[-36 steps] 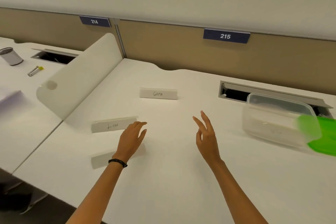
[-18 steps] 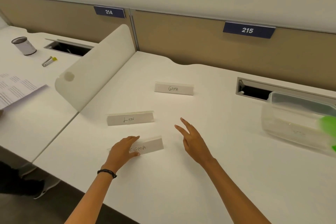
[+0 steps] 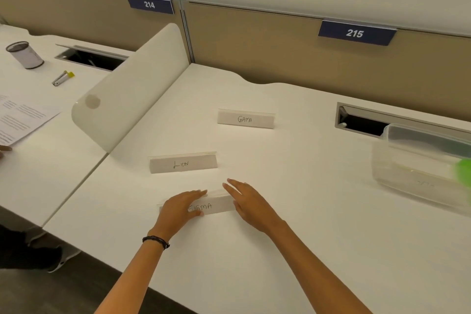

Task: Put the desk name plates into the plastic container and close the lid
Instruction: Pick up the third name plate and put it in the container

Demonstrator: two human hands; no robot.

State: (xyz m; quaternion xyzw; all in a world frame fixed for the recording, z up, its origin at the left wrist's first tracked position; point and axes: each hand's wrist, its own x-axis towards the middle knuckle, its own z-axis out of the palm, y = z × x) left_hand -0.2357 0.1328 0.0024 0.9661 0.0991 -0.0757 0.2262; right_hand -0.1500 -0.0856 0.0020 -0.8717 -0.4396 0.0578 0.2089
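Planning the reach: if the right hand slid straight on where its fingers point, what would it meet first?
The right hand likely meets the LION plate's right end first; depth is unclear.
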